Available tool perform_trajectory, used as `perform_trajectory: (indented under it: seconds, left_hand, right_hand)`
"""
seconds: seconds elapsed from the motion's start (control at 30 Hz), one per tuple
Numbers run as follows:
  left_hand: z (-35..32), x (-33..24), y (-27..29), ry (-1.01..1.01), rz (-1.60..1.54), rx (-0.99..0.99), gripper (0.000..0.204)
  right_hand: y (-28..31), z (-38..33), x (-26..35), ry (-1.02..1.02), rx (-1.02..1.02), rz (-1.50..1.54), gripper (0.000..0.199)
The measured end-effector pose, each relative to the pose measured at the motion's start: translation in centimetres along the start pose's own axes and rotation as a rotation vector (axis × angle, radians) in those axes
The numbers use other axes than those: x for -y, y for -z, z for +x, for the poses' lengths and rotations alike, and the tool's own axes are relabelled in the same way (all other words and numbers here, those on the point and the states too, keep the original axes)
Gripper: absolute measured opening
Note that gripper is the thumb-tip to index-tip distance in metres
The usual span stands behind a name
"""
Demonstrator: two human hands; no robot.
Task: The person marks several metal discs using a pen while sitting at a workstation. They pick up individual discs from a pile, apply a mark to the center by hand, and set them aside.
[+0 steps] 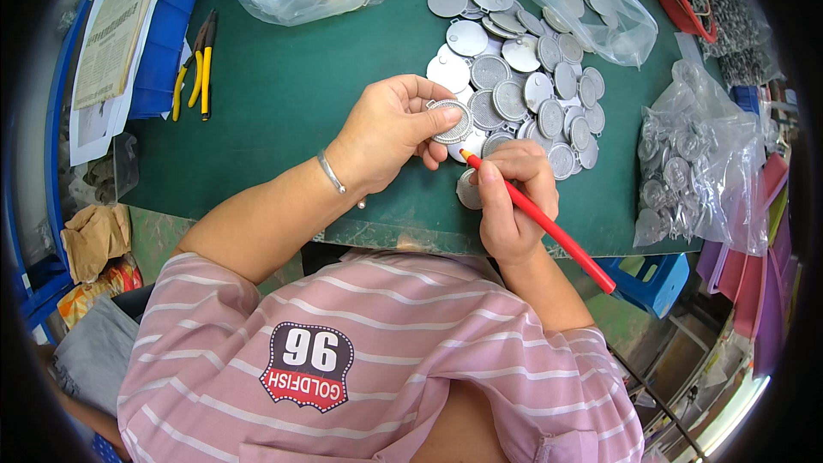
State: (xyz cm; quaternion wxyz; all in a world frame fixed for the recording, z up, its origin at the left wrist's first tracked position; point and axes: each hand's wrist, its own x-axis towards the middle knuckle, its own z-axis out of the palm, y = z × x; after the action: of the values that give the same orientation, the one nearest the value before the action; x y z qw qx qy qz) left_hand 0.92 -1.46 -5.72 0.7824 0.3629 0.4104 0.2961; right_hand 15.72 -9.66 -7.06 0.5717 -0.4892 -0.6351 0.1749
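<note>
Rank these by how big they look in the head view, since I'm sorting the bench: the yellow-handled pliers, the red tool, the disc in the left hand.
1. red tool, longest
2. yellow-handled pliers
3. disc held by the left hand, clearly smallest

The red tool lies nearer the camera, so its lead over the pliers is unsure.

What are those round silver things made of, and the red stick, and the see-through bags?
The round discs look like dull grey metal, with a mesh face and a soft shine. The red stick in the right hand looks like smooth plastic. The clear bags look like thin, crinkly plastic.
</note>
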Motion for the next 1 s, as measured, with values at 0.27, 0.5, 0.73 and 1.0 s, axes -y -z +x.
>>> perform_trajectory:
  seconds: [0.27,0.5,0.73,1.0]
  left_hand:
    - [-0.1,0.1,-0.1,-0.036,0.052,0.0,0.024]
    - [0.0,0.3,-0.1,-0.038,0.041,-0.009,0.024]
    - [0.0,-0.1,0.0,0.035,-0.064,0.031,0.021]
    - [-1.0,0.0,-0.7,-0.21,0.27,0.2,0.016]
  right_hand:
    - [-0.3,0.4,0.0,0.07,0.031,-0.041,0.013]
    - [0.1,0.1,-0.2,0.036,0.132,-0.037,0.013]
    - [-0.5,1.1,0.0,0.111,0.005,-0.094,0.019]
    - [-0.5,-0.1,-0.2,-0.183,-0.187,0.112,0.018]
